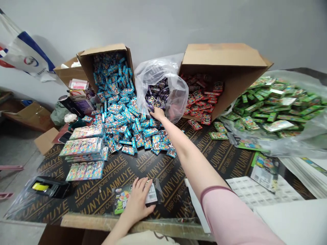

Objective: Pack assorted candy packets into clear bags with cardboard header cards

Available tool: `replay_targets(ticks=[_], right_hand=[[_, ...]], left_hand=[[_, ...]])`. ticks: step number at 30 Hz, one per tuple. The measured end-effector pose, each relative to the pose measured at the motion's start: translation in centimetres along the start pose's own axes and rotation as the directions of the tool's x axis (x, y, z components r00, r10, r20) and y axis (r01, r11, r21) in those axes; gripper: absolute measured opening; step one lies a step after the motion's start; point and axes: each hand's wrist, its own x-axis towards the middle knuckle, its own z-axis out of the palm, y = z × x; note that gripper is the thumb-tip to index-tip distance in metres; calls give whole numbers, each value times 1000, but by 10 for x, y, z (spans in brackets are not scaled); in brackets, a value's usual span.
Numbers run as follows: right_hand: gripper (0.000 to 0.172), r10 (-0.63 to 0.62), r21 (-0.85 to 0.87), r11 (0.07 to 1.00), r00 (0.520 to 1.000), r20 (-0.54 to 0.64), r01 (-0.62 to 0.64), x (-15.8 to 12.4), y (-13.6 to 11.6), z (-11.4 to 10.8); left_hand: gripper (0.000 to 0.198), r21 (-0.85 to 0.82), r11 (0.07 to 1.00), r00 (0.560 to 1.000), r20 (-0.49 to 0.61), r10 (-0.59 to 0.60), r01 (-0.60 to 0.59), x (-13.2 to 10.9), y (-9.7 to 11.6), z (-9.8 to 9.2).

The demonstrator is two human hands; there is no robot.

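My left hand point(138, 199) lies flat with its fingers stretched over a clear-wrapped printed packet point(122, 196) near the table's front edge. A barcode label shows beside the fingertips. With the arm stretched far forward, my right hand point(157, 114) is at the mouth of a clear plastic bag point(178, 90) and touches small purple packs point(157, 95) inside it. Its fingertips are hard to make out among the packs, so I cannot tell whether it grips one. Small blue packs point(127, 119) are heaped just left of and below that hand.
Blue packs spill from a tipped carton point(84, 69); red packs point(195, 98) lie in another carton point(222, 56). Green packs point(270, 109) fill a plastic bag at right. Wrapped bundles point(83, 146) and a tape dispenser point(51, 187) sit left. Label sheets point(245, 187) lie right.
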Motion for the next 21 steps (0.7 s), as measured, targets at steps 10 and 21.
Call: replay_targets(ticks=[10, 21], right_hand=[[32, -35, 653, 748, 990, -138, 118, -150, 10, -56], [68, -341, 487, 832, 937, 74, 265, -336, -11, -39]], left_hand=[[82, -124, 992, 996, -91, -15, 4, 1, 8, -12], [39, -985, 155, 797, -153, -584, -76, 62, 40, -66]])
